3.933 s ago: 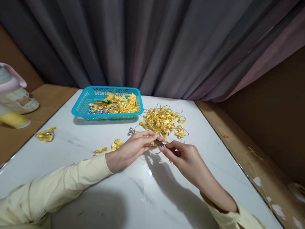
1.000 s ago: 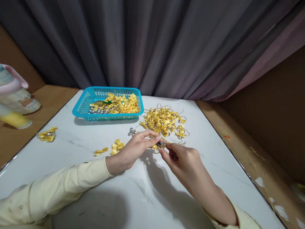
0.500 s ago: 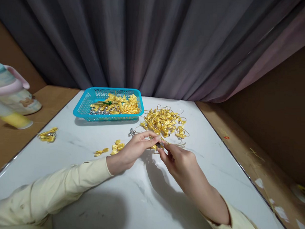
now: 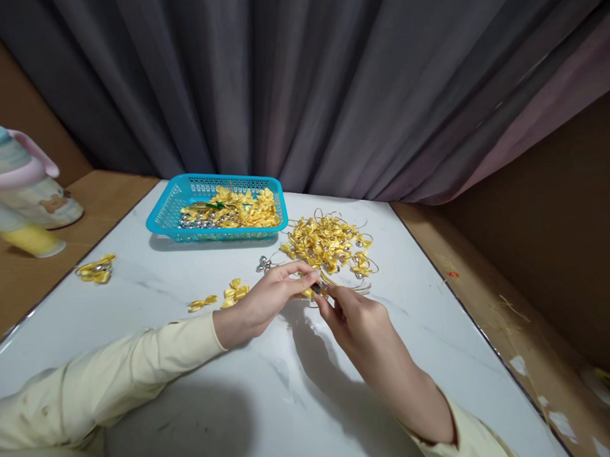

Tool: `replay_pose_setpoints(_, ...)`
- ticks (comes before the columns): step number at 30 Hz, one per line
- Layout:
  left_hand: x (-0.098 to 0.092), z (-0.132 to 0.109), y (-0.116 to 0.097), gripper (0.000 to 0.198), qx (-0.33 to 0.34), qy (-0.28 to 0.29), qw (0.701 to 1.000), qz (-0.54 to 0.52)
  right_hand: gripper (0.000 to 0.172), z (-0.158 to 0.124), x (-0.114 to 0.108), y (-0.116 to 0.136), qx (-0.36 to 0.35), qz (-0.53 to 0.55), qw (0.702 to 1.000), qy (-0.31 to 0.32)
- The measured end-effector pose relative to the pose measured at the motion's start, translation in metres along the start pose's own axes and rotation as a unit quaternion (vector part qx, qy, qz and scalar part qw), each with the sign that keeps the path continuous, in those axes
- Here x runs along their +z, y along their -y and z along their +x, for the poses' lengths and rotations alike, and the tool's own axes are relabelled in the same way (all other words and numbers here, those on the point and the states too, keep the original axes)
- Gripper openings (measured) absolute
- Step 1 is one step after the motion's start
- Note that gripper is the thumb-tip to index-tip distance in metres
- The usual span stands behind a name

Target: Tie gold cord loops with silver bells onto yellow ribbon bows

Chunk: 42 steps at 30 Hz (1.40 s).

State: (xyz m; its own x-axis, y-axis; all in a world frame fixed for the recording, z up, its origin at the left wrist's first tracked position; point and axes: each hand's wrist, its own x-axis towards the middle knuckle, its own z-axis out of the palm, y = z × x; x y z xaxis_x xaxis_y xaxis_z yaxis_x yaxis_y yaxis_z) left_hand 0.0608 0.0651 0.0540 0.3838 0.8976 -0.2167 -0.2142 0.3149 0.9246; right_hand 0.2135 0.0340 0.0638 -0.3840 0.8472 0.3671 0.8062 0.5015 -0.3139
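Observation:
My left hand (image 4: 275, 296) and my right hand (image 4: 361, 323) meet at the middle of the table, fingertips pinched on a small silver bell (image 4: 318, 289) with a bit of yellow ribbon beside it. The fingers partly cover it, so its details are unclear. Just behind them lies a heap of yellow bows (image 4: 323, 241) with bells and thin gold cords. Loose silver bells (image 4: 263, 263) rest behind my left hand. To its left are a yellow bow (image 4: 234, 293) and a flatter one (image 4: 202, 303).
A blue basket (image 4: 218, 236) at the back holds yellow bows and silver bells. More bows (image 4: 96, 269) lie at the table's left edge. A cup with a pink handle (image 4: 28, 178) and a yellow-bottomed container (image 4: 32, 239) stand far left. A grey curtain (image 4: 280, 89) hangs behind.
My right hand has shifted very slightly, its fingers still at the small bell. The rest looks the same.

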Motion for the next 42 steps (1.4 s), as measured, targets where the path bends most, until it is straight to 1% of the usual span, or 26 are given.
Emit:
replay_pose_setpoints(4, -0.002, 0.000, 0.002, 0.014, 0.007, 0.011, 1.000, -0.001, 0.034, 0.002, -0.002, -0.001, 0.006, 0.005, 1.000, -0.005)
replay_pose_setpoints(6, -0.003, 0.001, 0.002, 0.016, 0.007, 0.014, 1.000, -0.004, 0.033, 0.003, -0.005, -0.002, 0.014, 0.003, 1.000, -0.014)
replay_pose_setpoints(8, -0.006, 0.004, 0.003, 0.018, 0.000, 0.022, 1.000, -0.013, 0.032, 0.003, -0.010, -0.006, 0.030, 0.000, 1.000, -0.008)
replay_pose_setpoints(9, -0.008, 0.005, 0.004, 0.019, -0.001, 0.024, 1.000, -0.014, 0.031, 0.002, -0.013, -0.009, 0.041, -0.003, 0.999, 0.003)
replay_pose_setpoints(11, -0.015, 0.009, 0.007, 0.021, 0.013, 0.014, 1.000, 0.018, 0.028, -0.001, -0.020, -0.017, 0.070, -0.023, 0.996, 0.054)
replay_pose_setpoints(13, -0.024, 0.012, 0.014, 0.024, 0.057, -0.018, 0.991, 0.117, 0.026, -0.006, -0.024, -0.026, 0.106, -0.070, 0.983, 0.129)
replay_pose_setpoints(14, -0.030, 0.013, 0.018, 0.026, 0.084, -0.035, 0.978, 0.188, 0.025, -0.009, -0.024, -0.030, 0.126, -0.102, 0.972, 0.167)
replay_pose_setpoints(15, -0.037, 0.013, 0.022, 0.027, 0.119, -0.053, 0.956, 0.264, 0.024, -0.013, -0.024, -0.034, 0.146, -0.134, 0.959, 0.201)
replay_pose_setpoints(16, -0.044, 0.012, 0.027, 0.026, 0.167, -0.068, 0.924, 0.337, 0.023, -0.017, -0.022, -0.038, 0.164, -0.161, 0.946, 0.228)
replay_pose_setpoints(17, -0.050, 0.012, 0.031, 0.022, 0.223, -0.075, 0.886, 0.400, 0.023, -0.021, -0.020, -0.041, 0.177, -0.180, 0.935, 0.249)
replay_pose_setpoints(18, -0.056, 0.010, 0.034, 0.020, 0.263, -0.061, 0.849, 0.455, 0.021, -0.024, -0.017, -0.044, 0.183, -0.187, 0.928, 0.267)
replay_pose_setpoints(20, -0.064, 0.008, 0.039, 0.020, 0.297, -0.046, 0.794, 0.529, 0.018, -0.030, -0.013, -0.047, 0.183, -0.181, 0.921, 0.291)
replay_pose_setpoints(21, -0.066, 0.008, 0.039, 0.020, 0.303, -0.046, 0.776, 0.551, 0.016, -0.032, -0.011, -0.047, 0.179, -0.175, 0.920, 0.301)
replay_pose_setpoints(22, -0.068, 0.008, 0.040, 0.021, 0.303, -0.050, 0.767, 0.563, 0.014, -0.033, -0.011, -0.048, 0.173, -0.173, 0.919, 0.310)
replay_pose_setpoints(24, -0.068, 0.008, 0.039, 0.022, 0.301, -0.063, 0.765, 0.566, 0.013, -0.033, -0.011, -0.047, 0.158, -0.191, 0.915, 0.319)
replay_pose_setpoints(26, -0.068, 0.009, 0.038, 0.022, 0.303, -0.073, 0.769, 0.558, 0.010, -0.029, -0.013, -0.045, 0.131, -0.221, 0.916, 0.308)
replay_pose_setpoints(27, -0.067, 0.009, 0.037, 0.022, 0.307, -0.074, 0.767, 0.558, 0.008, -0.027, -0.013, -0.043, 0.106, -0.225, 0.924, 0.291)
replay_pose_setpoints(28, -0.066, 0.008, 0.038, 0.022, 0.312, -0.070, 0.762, 0.563, 0.005, -0.024, -0.012, -0.040, 0.070, -0.212, 0.936, 0.271)
replay_pose_setpoints(29, -0.065, 0.007, 0.038, 0.021, 0.318, -0.061, 0.754, 0.571, 0.006, -0.022, -0.010, -0.036, 0.024, -0.183, 0.950, 0.252)
replay_pose_setpoints(31, -0.062, 0.003, 0.040, 0.022, 0.330, -0.030, 0.737, 0.589, 0.018, -0.016, -0.003, -0.028, -0.081, -0.098, 0.966, 0.225)
replay_pose_setpoints(33, -0.059, -0.001, 0.043, 0.027, 0.340, -0.001, 0.722, 0.603, 0.022, -0.011, 0.007, -0.021, -0.152, -0.028, 0.964, 0.214)
replay_pose_setpoints(35, -0.058, -0.004, 0.046, 0.034, 0.354, 0.020, 0.712, 0.606, 0.017, -0.006, 0.019, -0.018, -0.178, 0.021, 0.960, 0.216)
replay_pose_setpoints(37, -0.058, -0.007, 0.047, 0.038, 0.370, 0.031, 0.709, 0.600, 0.017, -0.002, 0.030, -0.020, -0.177, 0.077, 0.957, 0.215)
replay_pose_setpoints(39, -0.057, -0.009, 0.046, 0.038, 0.372, 0.037, 0.723, 0.582, 0.018, 0.003, 0.037, -0.024, -0.133, 0.155, 0.959, 0.195)
replay_pose_setpoints(41, -0.056, -0.012, 0.043, 0.033, 0.351, 0.041, 0.754, 0.554, 0.013, 0.006, 0.040, -0.027, -0.040, 0.256, 0.950, 0.174)
replay_pose_setpoints(42, -0.054, -0.013, 0.041, 0.030, 0.336, 0.044, 0.775, 0.534, 0.011, 0.007, 0.040, -0.027, 0.017, 0.317, 0.933, 0.171)
